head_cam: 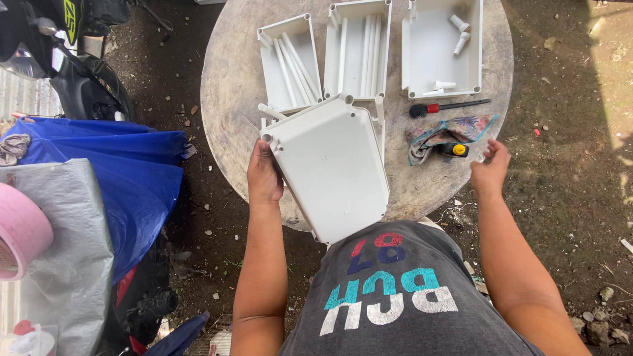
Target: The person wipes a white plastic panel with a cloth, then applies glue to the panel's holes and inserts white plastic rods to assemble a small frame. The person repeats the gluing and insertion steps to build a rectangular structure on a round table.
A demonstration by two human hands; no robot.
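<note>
My left hand grips the left edge of a large white plastic box, held tilted with its flat underside facing me, over the near edge of a round grey table. My right hand hovers with fingers loosely curled at the table's right near edge, holding nothing, close to a patterned cloth and a small black and yellow object. A screwdriver with a black and red handle lies just beyond the cloth.
Three open white boxes stand at the table's far side: left box and middle box hold white tubes, right box holds small white fittings. A blue tarp, grey sheet, pink roll and motorbike lie left.
</note>
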